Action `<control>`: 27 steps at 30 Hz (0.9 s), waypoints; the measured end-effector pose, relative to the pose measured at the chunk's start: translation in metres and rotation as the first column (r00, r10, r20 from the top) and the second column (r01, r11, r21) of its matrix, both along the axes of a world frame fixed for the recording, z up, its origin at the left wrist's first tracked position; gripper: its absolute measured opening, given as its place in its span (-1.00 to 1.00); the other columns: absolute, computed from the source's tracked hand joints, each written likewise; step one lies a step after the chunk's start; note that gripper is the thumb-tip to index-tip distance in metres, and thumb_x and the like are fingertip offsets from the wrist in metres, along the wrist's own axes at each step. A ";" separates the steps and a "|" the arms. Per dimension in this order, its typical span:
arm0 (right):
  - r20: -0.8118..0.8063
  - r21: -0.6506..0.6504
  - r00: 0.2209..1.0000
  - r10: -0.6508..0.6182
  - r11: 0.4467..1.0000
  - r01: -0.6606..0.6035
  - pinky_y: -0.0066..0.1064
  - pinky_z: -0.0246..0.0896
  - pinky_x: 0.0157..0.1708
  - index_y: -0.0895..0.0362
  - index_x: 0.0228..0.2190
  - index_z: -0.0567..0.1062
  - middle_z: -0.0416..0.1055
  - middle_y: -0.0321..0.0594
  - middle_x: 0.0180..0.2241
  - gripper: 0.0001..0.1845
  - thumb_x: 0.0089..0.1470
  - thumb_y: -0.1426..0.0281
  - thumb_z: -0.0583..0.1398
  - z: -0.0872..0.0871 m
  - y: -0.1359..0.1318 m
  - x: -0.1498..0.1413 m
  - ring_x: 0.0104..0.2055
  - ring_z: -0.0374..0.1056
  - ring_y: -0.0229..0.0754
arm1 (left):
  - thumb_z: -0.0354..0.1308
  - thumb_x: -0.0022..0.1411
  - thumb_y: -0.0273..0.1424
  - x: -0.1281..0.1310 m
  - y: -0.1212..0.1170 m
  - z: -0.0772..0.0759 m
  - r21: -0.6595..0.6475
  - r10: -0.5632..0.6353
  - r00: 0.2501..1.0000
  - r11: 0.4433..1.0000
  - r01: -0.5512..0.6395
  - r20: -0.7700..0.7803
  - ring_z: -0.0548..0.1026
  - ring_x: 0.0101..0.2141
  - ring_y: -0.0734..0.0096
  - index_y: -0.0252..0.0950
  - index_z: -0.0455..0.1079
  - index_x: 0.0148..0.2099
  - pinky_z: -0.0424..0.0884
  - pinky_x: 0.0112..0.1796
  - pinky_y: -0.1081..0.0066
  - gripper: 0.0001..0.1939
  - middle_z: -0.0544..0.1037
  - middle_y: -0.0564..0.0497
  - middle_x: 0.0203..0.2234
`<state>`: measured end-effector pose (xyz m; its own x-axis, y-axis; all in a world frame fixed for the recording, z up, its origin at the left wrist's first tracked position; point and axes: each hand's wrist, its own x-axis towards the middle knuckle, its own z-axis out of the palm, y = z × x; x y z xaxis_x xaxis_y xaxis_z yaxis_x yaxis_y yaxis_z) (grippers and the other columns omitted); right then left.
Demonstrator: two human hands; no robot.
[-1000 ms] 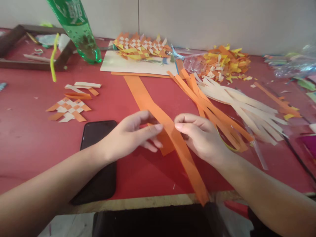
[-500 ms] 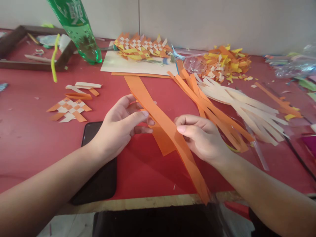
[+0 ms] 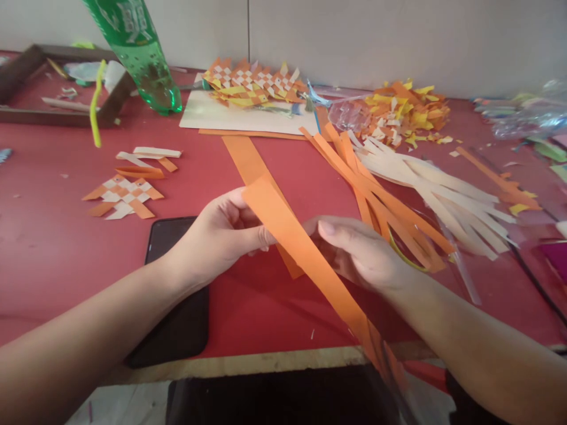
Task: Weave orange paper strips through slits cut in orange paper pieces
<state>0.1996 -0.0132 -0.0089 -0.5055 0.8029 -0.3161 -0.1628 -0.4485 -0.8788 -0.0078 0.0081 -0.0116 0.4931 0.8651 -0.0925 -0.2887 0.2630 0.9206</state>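
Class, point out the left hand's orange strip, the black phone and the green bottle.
Orange strip [image 3: 319,271], head view: middle of its length.
Black phone [image 3: 181,327], head view: its nearer part.
Green bottle [image 3: 140,56], head view: middle of its body.

Behind the red table [image 3: 53,260] stood a plain, pale grey wall [image 3: 376,41], with one thin vertical seam [image 3: 248,26] left of the middle. The near edge [image 3: 248,365] of the table was pale and looked worn. Below it, at the near left, a light grey floor [image 3: 137,404] was visible. The light was soft and rather dim.
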 end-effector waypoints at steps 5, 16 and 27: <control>0.051 0.044 0.993 0.110 0.993 -0.113 -0.44 0.17 -0.46 0.15 -0.45 0.55 0.46 -0.25 -0.49 -0.70 0.04 0.15 0.32 0.001 0.001 0.000 -0.48 0.31 -0.30 | 0.40 0.02 -0.58 0.001 0.000 0.003 0.083 -0.087 0.993 0.992 0.093 -0.078 0.57 -0.31 0.46 -0.29 0.52 -0.38 0.50 -0.23 0.52 -0.86 0.62 0.06 -0.37; 0.000 -0.081 0.989 -0.151 0.985 0.150 -0.55 0.06 -0.59 0.10 -0.48 0.43 0.31 -0.41 -0.55 -0.73 -0.06 0.27 0.40 -0.006 0.004 0.000 -0.57 0.19 -0.38 | 0.17 0.29 -0.24 0.005 0.002 0.006 -0.270 0.116 0.993 0.957 -0.104 0.028 0.60 -0.37 0.38 -0.29 0.42 -0.19 0.61 -0.38 0.40 -0.79 0.56 0.02 -0.34; 0.057 -0.079 0.994 -0.092 0.992 0.097 -0.51 0.23 -0.55 0.10 -0.32 0.49 0.47 -0.31 -0.46 -0.83 0.03 0.31 0.31 -0.004 0.005 -0.001 -0.50 0.39 -0.29 | 0.37 0.10 -0.39 0.006 -0.004 0.009 -0.200 -0.192 0.955 0.969 0.148 -0.225 0.59 -0.52 0.47 -0.31 0.39 -0.31 0.55 -0.44 0.54 -0.80 0.54 0.12 -0.55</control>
<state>0.1987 -0.0082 -0.0132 -0.4095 0.8165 -0.4071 -0.1621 -0.5042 -0.8482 -0.0019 0.0040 -0.0023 0.5752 0.7285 -0.3721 -0.0006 0.4552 0.8904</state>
